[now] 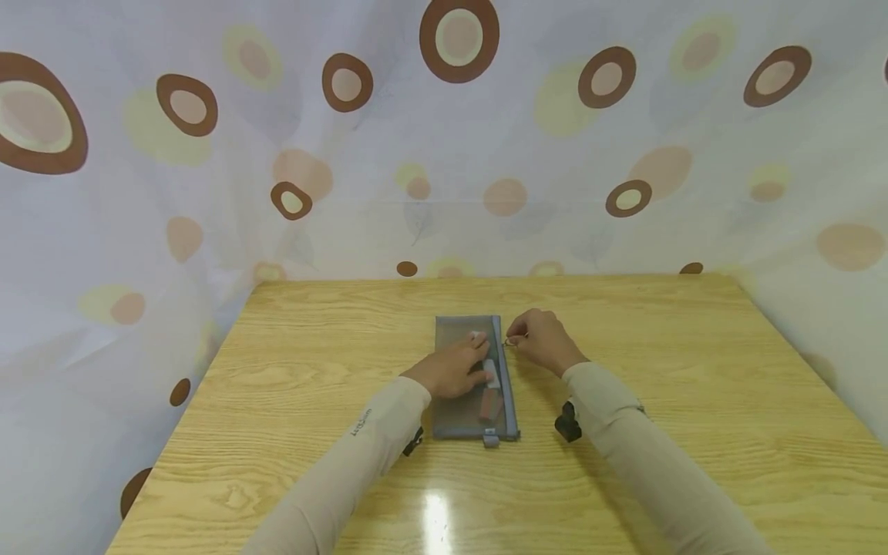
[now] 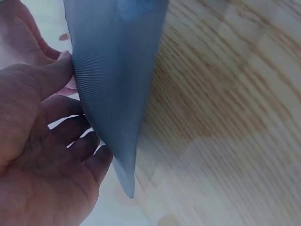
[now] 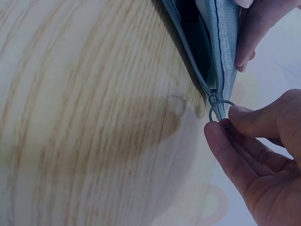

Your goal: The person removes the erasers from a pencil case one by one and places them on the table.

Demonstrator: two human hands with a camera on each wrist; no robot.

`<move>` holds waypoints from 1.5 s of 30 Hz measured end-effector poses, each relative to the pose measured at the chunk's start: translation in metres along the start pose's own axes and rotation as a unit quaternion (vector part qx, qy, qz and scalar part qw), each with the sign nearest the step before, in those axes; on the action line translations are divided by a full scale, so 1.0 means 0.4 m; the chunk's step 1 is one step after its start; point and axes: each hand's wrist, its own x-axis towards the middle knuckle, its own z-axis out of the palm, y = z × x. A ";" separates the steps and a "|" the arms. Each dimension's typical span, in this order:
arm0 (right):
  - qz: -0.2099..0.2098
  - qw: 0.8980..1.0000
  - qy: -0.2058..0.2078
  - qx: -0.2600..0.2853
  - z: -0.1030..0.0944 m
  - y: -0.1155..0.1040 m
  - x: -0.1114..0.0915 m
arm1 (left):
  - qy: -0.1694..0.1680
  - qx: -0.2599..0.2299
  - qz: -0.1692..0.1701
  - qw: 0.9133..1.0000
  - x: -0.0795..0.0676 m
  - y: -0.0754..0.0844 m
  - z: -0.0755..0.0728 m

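The right hand [image 1: 546, 341] pinched, between the thumb and the bent fingers, a small ring [image 3: 211, 112], so there was almost no gap between the fingertips. This ring was attached to the slider [image 3: 214, 97] of a zip, near the far end of a grey pouch [image 1: 454, 418]. The left hand [image 1: 452, 370] lay over the pouch with its fingers loosely bent and a little spread; it pressed on the material, and I could not see it pinch anything.

The pouch lay on the wooden table [image 1: 312, 385], its long side with the zip turned to the right. The right wrist view showed the two edges of the zip parted on the near side of the slider. Through the thin material a reddish block [image 1: 489, 405] and a whitish piece [image 1: 492, 373] could be seen, both close to the zip. Behind the table hung a patterned cloth [image 1: 444, 146].

In my judgement, the step in hand was the working of the zip. The next move seemed to call for a steady pull on the ring in line with the zip, with the left hand keeping the pouch flat; which direction, I could not tell.
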 end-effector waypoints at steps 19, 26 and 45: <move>0.029 0.997 0.069 0.004 0.032 0.010 0.034 | 0.007 -0.008 0.002 1.000 0.004 -0.011 0.004; 0.045 0.995 0.087 0.020 0.043 0.020 0.050 | 0.009 -0.005 0.007 1.000 0.001 -0.010 0.001; 0.064 0.992 0.110 0.016 0.050 0.030 0.085 | 0.009 0.000 0.006 1.000 0.007 -0.014 0.007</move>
